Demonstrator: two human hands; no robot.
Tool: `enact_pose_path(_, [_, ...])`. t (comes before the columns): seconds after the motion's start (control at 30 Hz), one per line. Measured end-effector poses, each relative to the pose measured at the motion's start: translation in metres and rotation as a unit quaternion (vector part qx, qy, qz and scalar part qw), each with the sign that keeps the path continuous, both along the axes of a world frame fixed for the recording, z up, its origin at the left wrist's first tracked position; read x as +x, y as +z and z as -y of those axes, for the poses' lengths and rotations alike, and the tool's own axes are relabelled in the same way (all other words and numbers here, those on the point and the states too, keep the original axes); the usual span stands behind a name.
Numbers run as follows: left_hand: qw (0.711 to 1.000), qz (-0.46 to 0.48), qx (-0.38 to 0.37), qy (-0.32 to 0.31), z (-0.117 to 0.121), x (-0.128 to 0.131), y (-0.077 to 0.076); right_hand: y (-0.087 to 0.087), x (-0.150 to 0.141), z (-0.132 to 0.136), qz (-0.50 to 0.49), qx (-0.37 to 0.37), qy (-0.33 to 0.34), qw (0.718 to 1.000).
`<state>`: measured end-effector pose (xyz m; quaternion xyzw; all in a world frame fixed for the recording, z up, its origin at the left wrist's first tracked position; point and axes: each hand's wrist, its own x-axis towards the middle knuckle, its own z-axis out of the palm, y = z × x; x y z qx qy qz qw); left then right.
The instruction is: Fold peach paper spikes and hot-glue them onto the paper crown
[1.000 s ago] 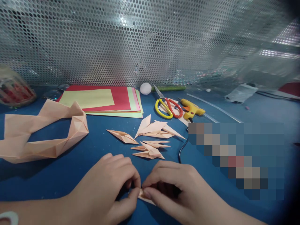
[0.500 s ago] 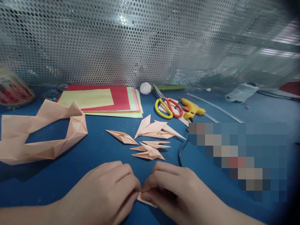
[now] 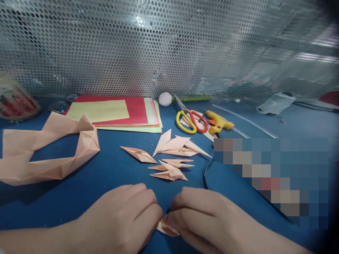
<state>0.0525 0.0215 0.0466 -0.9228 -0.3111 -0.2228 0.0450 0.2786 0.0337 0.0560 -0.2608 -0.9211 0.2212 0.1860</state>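
Since the earlier frame, the right hand [image 3: 209, 218] is rolled over, its thumb now hidden. Its fingers are bunched against a small folded peach-paper piece [image 3: 168, 230] between both hands; the left hand [image 3: 123, 215] is curled, fingers together, at the other end. Whether the paper is pinched cannot be told. Its fold could be skewed or torn by uneven pulling on the blue tabletop [image 3: 53, 204].

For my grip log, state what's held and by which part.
A folded peach paper, held by the left hand near its left end and right hand along its far side; exact contact is hidden.
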Motion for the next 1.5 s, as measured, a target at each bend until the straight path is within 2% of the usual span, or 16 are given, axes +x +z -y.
enact_pose_path(0.1, [0.997, 0.001, 0.068, -0.027, -0.003, -0.001, 0.003, -0.001, -0.003, -0.002, 0.006, 0.061, 0.008, 0.998])
enact_pose_path(0.17, [0.994, 0.000, 0.100, -0.042, -0.004, -0.003, 0.006, -0.002, -0.005, -0.005, 0.001, 0.063, 0.008, 0.998])
enact_pose_path(0.33, [0.994, -0.038, 0.075, -0.068, -0.003, -0.007, 0.010, 0.001, 0.001, -0.010, 0.010, 0.001, 0.016, 1.000])
enact_pose_path(0.43, [0.996, -0.038, 0.056, -0.059, -0.004, -0.006, 0.009, 0.006, 0.009, -0.009, 0.021, -0.031, 0.031, 0.999])
enact_pose_path(0.53, [0.998, -0.028, 0.029, -0.046, -0.004, -0.008, 0.006, 0.007, 0.011, -0.007, 0.023, -0.035, 0.017, 0.999])
enact_pose_path(0.77, [0.999, 0.020, -0.011, -0.046, -0.004, -0.010, 0.003, -0.001, 0.005, -0.003, 0.032, 0.053, 0.004, 0.998])
enact_pose_path(0.93, [0.993, 0.042, -0.104, -0.026, -0.006, -0.008, 0.001, -0.003, 0.002, -0.003, 0.024, 0.108, 0.012, 0.994])
enact_pose_path(1.0, [0.991, 0.061, -0.120, -0.020, -0.005, -0.009, -0.003, -0.003, 0.001, -0.003, 0.028, 0.110, 0.016, 0.993])
enact_pose_path(1.17, [0.988, 0.081, -0.127, -0.033, -0.003, -0.012, -0.013, -0.001, 0.002, -0.004, 0.026, 0.080, 0.016, 0.996])
enact_pose_path(1.3, [0.993, 0.062, -0.093, -0.034, 0.001, -0.014, -0.017, 0.003, 0.001, -0.006, 0.030, 0.120, 0.043, 0.991])
enact_pose_path(1.4, [0.998, 0.024, -0.054, -0.024, 0.003, -0.014, -0.013, 0.006, 0.000, -0.006, 0.044, 0.150, 0.072, 0.985])
enact_pose_path(1.5, [0.999, -0.004, -0.039, 0.017, 0.000, -0.008, -0.004, 0.006, -0.001, -0.005, 0.036, 0.172, 0.065, 0.982])
